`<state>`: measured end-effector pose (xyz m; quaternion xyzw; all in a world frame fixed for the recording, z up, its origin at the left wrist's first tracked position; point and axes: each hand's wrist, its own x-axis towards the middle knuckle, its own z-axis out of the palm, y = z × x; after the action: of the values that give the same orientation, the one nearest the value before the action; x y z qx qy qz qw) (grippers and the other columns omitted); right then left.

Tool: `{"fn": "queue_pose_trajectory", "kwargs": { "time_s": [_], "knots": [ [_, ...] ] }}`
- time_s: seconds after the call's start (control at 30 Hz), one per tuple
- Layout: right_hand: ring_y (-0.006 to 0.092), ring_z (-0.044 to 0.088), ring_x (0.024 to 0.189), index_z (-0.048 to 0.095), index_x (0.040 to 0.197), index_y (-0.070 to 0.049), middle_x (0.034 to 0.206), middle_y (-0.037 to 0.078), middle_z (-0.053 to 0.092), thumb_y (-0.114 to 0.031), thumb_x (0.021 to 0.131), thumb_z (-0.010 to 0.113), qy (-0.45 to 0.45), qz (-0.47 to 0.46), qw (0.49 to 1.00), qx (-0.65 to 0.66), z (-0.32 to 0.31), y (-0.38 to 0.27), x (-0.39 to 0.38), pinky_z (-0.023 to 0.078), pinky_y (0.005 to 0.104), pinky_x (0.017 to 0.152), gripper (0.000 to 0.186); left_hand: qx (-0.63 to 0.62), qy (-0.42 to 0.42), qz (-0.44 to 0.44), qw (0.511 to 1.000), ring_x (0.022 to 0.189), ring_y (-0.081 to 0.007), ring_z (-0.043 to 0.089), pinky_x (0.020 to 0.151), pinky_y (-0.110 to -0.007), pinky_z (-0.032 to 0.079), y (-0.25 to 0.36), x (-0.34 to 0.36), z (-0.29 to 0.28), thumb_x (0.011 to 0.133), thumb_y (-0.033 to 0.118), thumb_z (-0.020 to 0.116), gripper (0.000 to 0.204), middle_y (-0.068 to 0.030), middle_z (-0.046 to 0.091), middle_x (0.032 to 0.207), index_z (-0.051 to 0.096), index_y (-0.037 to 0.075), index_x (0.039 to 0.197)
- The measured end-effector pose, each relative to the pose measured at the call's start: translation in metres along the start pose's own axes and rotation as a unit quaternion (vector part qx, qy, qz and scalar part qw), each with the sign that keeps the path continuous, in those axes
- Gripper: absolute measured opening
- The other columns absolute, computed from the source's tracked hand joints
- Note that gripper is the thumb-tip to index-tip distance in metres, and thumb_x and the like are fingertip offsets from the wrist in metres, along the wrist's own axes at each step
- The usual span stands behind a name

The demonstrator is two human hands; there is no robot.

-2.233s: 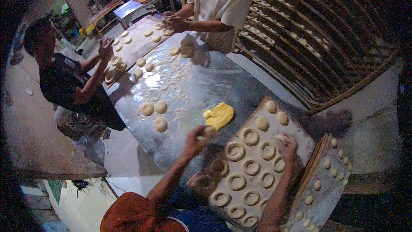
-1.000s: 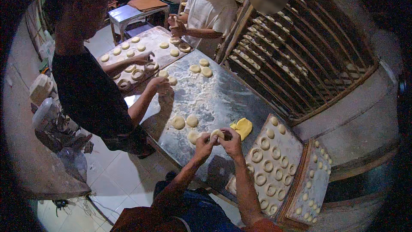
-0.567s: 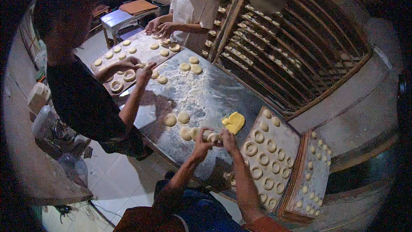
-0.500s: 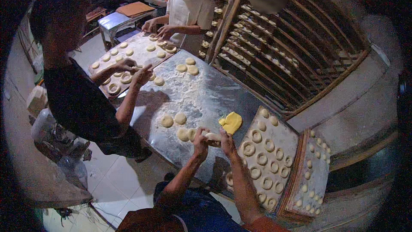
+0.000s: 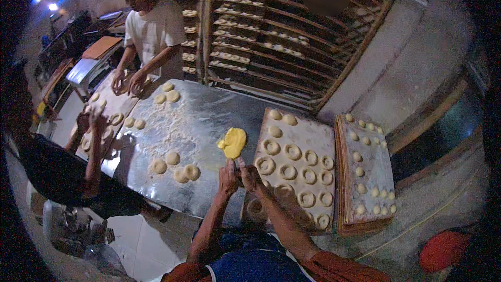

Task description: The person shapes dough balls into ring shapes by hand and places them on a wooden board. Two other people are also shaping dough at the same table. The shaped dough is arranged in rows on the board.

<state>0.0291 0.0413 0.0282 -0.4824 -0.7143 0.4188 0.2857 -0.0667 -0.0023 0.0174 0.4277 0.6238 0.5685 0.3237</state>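
My left hand (image 5: 228,177) and my right hand (image 5: 249,178) meet, fingers closed, just below a yellow spread-like lump (image 5: 234,143) on the metal table (image 5: 209,109). What lies between my fingertips is mostly hidden. Several flattened dough rounds (image 5: 172,159) lie left of my hands on floured metal. At my right, a floured board (image 5: 308,128) carries dough rings (image 5: 292,151) and a few round balls (image 5: 289,119).
A stack of boards (image 5: 342,172) with dough balls stands far right. A dark-shirted co-worker (image 5: 52,167) and a white-shirted one (image 5: 146,31) handle dough at another board (image 5: 112,94). A wooden rack (image 5: 206,36) of dough pieces stands behind, and a red object (image 5: 443,250) lies lower right.
My hands were apart, then joined around pale dough. They are now nearer the yellow lump, the dough hidden by my fingers. The view has turned, and the white-shirted co-worker's hands have lowered.
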Motion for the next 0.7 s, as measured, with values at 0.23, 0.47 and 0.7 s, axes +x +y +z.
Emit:
{"fn": "queue_pose_trajectory", "kwargs": {
  "time_s": [0.23, 0.47, 0.7],
  "knots": [
    [0.0284, 0.056, 0.072, 0.055, 0.103, 0.0, 0.075, 0.016, 0.057, -0.029, 0.094, 0.044, 0.089, -0.256, 0.872, -0.408, -0.037, 0.052, -0.007, 0.044, 0.0397, 0.066, 0.033, -0.356, 0.018, -0.119, 0.927, 0.059, -0.0192, 0.053, 0.051, -0.038, 0.044, -0.019, 0.005, 0.057, 0.094, 0.035, 0.038, 0.035, -0.0065, 0.049, 0.067, 0.047, 0.005, 0.077],
    [0.0261, 0.053, 0.076, 0.055, 0.095, -0.001, 0.079, 0.012, 0.055, -0.016, 0.085, 0.055, 0.125, -0.22, 0.947, -0.199, -0.103, 0.079, -0.011, 0.043, 0.0393, 0.072, 0.018, -0.372, -0.007, -0.165, 0.914, 0.07, -0.0314, 0.062, 0.058, -0.038, 0.048, -0.008, 0.013, 0.125, 0.091, 0.019, 0.044, 0.03, -0.0198, 0.061, 0.085, 0.053, -0.004, 0.108],
    [0.0319, 0.058, 0.077, 0.059, 0.107, 0.0, 0.082, 0.017, 0.061, -0.023, 0.093, 0.041, 0.051, 0.07, 0.994, 0.06, -0.18, 0.085, -0.002, 0.046, 0.0386, 0.069, 0.032, -0.126, -0.039, 0.018, 0.991, 0.061, -0.0215, 0.06, 0.046, -0.035, 0.049, 0.018, 0.023, 0.196, 0.095, 0.028, 0.045, 0.033, -0.0128, 0.06, 0.077, 0.048, -0.002, 0.11]
  ]
}}
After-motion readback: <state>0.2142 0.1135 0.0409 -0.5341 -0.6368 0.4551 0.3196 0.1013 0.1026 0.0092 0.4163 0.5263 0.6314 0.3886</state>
